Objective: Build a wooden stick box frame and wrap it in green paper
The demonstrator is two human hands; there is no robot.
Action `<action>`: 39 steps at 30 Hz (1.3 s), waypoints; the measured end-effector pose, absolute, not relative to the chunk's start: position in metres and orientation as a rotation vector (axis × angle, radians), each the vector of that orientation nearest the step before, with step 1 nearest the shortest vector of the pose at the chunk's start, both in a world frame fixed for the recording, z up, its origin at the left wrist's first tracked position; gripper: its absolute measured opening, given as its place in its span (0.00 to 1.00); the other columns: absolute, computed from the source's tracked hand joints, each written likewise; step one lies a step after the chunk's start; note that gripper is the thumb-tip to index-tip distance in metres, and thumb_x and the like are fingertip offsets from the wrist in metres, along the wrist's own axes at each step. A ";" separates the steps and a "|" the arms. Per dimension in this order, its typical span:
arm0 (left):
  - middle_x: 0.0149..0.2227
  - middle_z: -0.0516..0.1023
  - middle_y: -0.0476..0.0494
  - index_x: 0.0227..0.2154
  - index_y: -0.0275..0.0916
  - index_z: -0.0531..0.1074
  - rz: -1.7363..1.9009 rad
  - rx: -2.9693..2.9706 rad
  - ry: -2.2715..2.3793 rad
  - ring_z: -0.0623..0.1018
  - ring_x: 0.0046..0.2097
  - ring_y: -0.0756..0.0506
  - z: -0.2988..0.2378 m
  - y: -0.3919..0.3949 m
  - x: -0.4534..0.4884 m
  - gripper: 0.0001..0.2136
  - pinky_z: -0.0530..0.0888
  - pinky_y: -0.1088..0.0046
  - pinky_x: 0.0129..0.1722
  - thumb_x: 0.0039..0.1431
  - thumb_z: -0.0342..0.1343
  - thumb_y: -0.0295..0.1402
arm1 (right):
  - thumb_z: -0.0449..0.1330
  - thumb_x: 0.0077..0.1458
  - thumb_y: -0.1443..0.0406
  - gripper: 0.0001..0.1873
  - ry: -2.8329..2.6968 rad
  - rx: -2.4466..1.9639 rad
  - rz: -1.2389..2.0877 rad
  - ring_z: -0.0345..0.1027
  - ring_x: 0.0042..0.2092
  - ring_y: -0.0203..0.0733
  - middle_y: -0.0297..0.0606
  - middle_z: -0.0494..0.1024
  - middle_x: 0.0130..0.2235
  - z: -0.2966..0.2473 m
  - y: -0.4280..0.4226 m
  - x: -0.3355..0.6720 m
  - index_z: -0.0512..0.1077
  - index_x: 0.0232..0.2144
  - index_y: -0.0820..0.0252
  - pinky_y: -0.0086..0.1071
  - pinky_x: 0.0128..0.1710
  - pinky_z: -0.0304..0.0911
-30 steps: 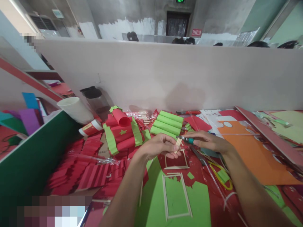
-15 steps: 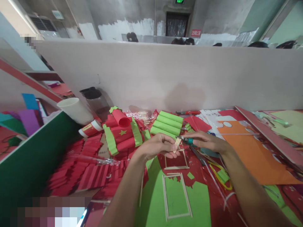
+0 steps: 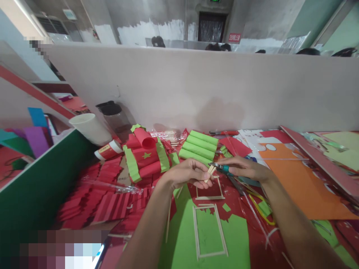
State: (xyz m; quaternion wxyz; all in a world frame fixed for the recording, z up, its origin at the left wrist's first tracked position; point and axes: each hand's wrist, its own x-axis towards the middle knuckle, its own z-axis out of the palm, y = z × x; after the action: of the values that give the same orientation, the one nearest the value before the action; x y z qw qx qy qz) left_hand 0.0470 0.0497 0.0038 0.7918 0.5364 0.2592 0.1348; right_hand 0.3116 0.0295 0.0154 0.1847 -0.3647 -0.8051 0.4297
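The left hand [image 3: 192, 174] pinches a few pale sticks [image 3: 211, 173] between thumb and fingers above the middle of the bench [image 3: 232, 198]. The right hand [image 3: 248, 167] grasps pliers [image 3: 224, 169] with teal handles, their metal jaws up by the sticks' upper ends; whether they bite cannot be told. One rectangular frame [image 3: 195, 232] lies on a green sheet [image 3: 238, 239] toward the bench's near edge and looks done, four sides meeting. A second frame [image 3: 210, 198] lies just beyond it; the left hand covers part, so whether it is closed is unclear. The sticks in hand belong to neither frame, so that portion seems unfinished. Toward the far edge, a ridged green panel [image 3: 198, 147] and a red-and-green paper model [image 3: 146, 158] look already assembled.
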 end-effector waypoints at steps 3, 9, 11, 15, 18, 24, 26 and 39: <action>0.31 0.81 0.43 0.33 0.33 0.77 0.292 1.171 0.560 0.79 0.31 0.53 0.003 0.050 0.047 0.10 0.75 0.80 0.33 0.49 0.64 0.34 | 0.54 0.59 0.55 0.23 -2.282 -1.067 1.212 0.59 0.59 0.50 0.41 0.68 0.57 0.017 0.029 0.313 0.65 0.56 0.49 0.45 0.56 0.57; 0.31 0.80 0.44 0.33 0.34 0.77 0.316 1.191 0.572 0.78 0.31 0.53 0.000 0.051 0.048 0.10 0.75 0.79 0.33 0.50 0.64 0.35 | 0.54 0.60 0.56 0.23 -2.305 -1.056 1.197 0.63 0.55 0.50 0.41 0.70 0.55 0.019 0.029 0.314 0.65 0.56 0.51 0.42 0.52 0.61; 0.32 0.80 0.43 0.33 0.34 0.77 0.317 1.204 0.572 0.78 0.31 0.53 0.000 0.051 0.049 0.11 0.75 0.79 0.34 0.49 0.64 0.35 | 0.54 0.60 0.56 0.23 -2.323 -1.054 1.192 0.63 0.55 0.50 0.41 0.70 0.54 0.016 0.031 0.316 0.64 0.57 0.51 0.42 0.51 0.62; 0.32 0.80 0.43 0.33 0.34 0.77 0.320 1.234 0.571 0.78 0.31 0.53 0.000 0.051 0.048 0.11 0.75 0.78 0.34 0.50 0.63 0.36 | 0.53 0.61 0.57 0.23 -2.355 -1.045 1.211 0.62 0.55 0.51 0.42 0.69 0.56 0.012 0.034 0.320 0.63 0.58 0.52 0.44 0.51 0.61; 0.32 0.80 0.43 0.33 0.34 0.77 0.315 1.244 0.581 0.78 0.31 0.52 -0.001 0.052 0.048 0.11 0.75 0.77 0.34 0.50 0.63 0.36 | 0.53 0.61 0.57 0.24 -2.370 -1.051 1.223 0.60 0.57 0.52 0.42 0.68 0.57 0.013 0.034 0.319 0.63 0.58 0.52 0.46 0.53 0.59; 0.31 0.80 0.42 0.33 0.34 0.77 0.324 1.243 0.600 0.78 0.31 0.52 -0.001 0.051 0.047 0.11 0.75 0.77 0.33 0.48 0.64 0.36 | 0.53 0.61 0.58 0.23 -2.390 -1.052 1.185 0.60 0.57 0.51 0.40 0.67 0.58 0.016 0.032 0.315 0.63 0.58 0.50 0.46 0.54 0.59; 0.31 0.80 0.43 0.33 0.34 0.78 0.326 1.255 0.602 0.78 0.31 0.52 -0.001 0.051 0.047 0.11 0.75 0.77 0.33 0.49 0.64 0.36 | 0.53 0.61 0.58 0.23 -2.393 -1.061 1.159 0.62 0.56 0.50 0.40 0.68 0.56 0.015 0.032 0.314 0.63 0.58 0.50 0.43 0.51 0.61; 0.29 0.80 0.42 0.31 0.33 0.78 0.357 1.277 0.655 0.77 0.30 0.52 -0.003 0.054 0.043 0.09 0.74 0.77 0.33 0.50 0.63 0.34 | 0.51 0.62 0.57 0.23 -2.459 -1.110 0.939 0.59 0.59 0.50 0.41 0.67 0.58 0.013 0.031 0.306 0.63 0.58 0.52 0.46 0.56 0.57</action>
State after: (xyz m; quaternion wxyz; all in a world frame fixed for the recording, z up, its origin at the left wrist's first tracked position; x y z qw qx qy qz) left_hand 0.0431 0.0539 -0.0025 0.7389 0.5819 0.2984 0.1625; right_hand 0.3059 0.0308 0.0128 0.1420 -0.3846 -0.8521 0.3253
